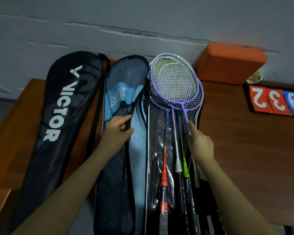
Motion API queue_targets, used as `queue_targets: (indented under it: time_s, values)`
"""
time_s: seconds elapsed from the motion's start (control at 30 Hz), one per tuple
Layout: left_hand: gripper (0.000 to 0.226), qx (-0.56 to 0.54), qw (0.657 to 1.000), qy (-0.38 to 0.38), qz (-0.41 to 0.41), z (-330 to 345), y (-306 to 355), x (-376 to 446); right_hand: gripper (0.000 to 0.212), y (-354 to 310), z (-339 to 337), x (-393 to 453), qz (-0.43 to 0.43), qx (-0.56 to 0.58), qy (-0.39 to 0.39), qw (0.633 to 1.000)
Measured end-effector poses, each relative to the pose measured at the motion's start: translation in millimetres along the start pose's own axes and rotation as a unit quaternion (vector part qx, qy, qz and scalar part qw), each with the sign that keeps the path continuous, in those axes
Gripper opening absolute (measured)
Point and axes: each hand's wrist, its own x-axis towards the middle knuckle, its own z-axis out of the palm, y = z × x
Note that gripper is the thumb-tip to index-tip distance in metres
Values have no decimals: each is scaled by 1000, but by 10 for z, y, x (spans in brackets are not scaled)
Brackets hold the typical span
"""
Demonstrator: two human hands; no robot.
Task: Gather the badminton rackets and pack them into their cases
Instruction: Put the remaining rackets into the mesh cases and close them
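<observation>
Several badminton rackets (175,85) lie stacked on a clear-fronted case (157,141) at the middle right of the wooden table (244,141); the top one has a purple frame. My right hand (199,143) rests on the purple racket's shaft, index finger stretched along it. Left of the pile lies a light blue and black mesh case (124,99). My left hand (117,129) pinches the black edge of its open flap. A black VICTOR case (61,107) lies at the far left.
An orange block (229,63) stands against the grey wall at the back right. A flip scoreboard (277,100) with red and blue number cards lies at the right edge. The table's left edge runs close beside the VICTOR case.
</observation>
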Motion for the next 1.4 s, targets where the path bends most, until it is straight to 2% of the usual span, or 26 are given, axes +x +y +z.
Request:
queue_targets:
  time_s: [0.2, 0.33, 0.47, 0.6, 0.7, 0.8, 1.2, 1.33, 1.4]
  values:
    - [47, -41, 999, -19, -14, -51, -62, 3, 54, -75, -91, -239, 20, -4, 13, 1000]
    - [46, -78, 995, -54, -21, -100, -102, 6, 35, -126, -187, -321, 86, 157, 20, 984]
    - [46, -98, 991, -82, -36, -88, -78, 36, 51, -226, -206, -414, 105, 276, 4, 956]
    - [47, -142, 981, -108, -74, -134, -98, 47, 49, -330, -248, -548, 101, 309, 39, 945]
    - [53, -188, 969, -123, -102, -159, -76, 87, 48, -452, -311, -683, 98, 295, 72, 948]
    - [52, -189, 970, -125, -86, -113, 41, 118, 51, -534, -340, -828, 81, 274, 76, 955]
    - [55, -245, 966, -64, -47, -79, 84, 61, 54, -628, -249, -1679, 81, 188, 22, 979]
    - [67, -234, 970, -47, -42, -44, -6, 137, 53, -694, -113, -1948, 89, 164, 5, 982]
    - [73, -211, 975, -63, -23, -25, -44, 105, 54, -728, -52, -2056, 81, 163, 1, 983]
